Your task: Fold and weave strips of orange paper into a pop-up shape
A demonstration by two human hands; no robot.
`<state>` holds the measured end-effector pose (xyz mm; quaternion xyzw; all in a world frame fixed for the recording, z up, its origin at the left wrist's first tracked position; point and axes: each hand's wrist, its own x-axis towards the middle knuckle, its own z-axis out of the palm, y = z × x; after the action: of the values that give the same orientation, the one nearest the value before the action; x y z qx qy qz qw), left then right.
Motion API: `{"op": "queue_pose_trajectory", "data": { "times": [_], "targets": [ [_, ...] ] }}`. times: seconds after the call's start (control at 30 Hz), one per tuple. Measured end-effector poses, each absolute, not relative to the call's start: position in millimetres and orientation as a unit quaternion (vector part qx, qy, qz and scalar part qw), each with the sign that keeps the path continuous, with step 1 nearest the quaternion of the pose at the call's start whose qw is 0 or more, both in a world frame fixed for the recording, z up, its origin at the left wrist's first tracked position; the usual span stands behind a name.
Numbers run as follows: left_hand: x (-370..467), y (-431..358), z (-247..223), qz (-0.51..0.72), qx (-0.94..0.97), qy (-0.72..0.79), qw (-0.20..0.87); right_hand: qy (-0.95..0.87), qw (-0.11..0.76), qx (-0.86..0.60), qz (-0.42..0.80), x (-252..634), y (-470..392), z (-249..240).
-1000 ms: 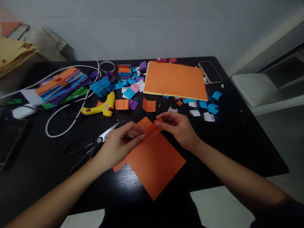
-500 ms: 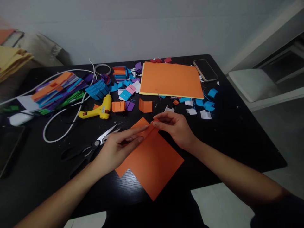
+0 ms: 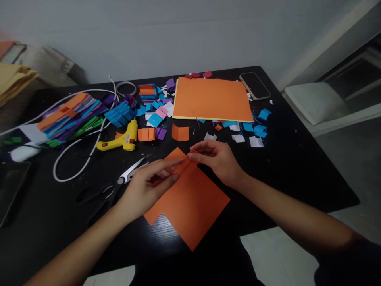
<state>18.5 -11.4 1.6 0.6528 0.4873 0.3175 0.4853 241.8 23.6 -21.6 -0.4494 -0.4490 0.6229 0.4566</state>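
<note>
A small folded piece of orange paper [image 3: 186, 163] is held between my two hands, over a larger orange sheet. My right hand [image 3: 218, 161] pinches its far end between thumb and fingertips. Around the near end my left hand [image 3: 149, 180] is closed, its thumb and fingers along the paper's edges. Beneath them the orange sheet [image 3: 198, 208] lies flat on the table, with a notch cut at its near left edge. Black-handled scissors [image 3: 120, 180] rest partly behind my left hand, blades pointing away from me.
On the black table [image 3: 285, 171] lie a yellow glue gun [image 3: 129, 137], a white cable [image 3: 55, 169] and a stack of orange sheets [image 3: 212, 99]. A phone [image 3: 255, 86] is at the back right. Folded colored paper strips [image 3: 71, 115] and loose scraps [image 3: 256, 141] are scattered about.
My left thumb and fingers have parted slightly along the small orange piece. Both hands stay in nearly the same place; the view has shifted a little.
</note>
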Motion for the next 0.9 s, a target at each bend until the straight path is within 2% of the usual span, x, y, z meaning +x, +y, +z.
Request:
{"op": "queue_pose_trajectory", "data": {
  "times": [0.27, 0.73, 0.9],
  "targets": [
    [25, -13, 1, 0.357, 0.610, 0.486, 0.514, -0.468, 0.426, -0.423, 0.649, 229, 12, -21],
    [25, -17, 1, 0.398, 0.646, 0.503, 0.414, -0.456, 0.429, -0.421, 0.656, 230, 11, -19],
    [28, -16, -1, 0.404, 0.618, 0.504, 0.448, -0.456, 0.433, -0.418, 0.656, 229, 11, -18]
  ]
}}
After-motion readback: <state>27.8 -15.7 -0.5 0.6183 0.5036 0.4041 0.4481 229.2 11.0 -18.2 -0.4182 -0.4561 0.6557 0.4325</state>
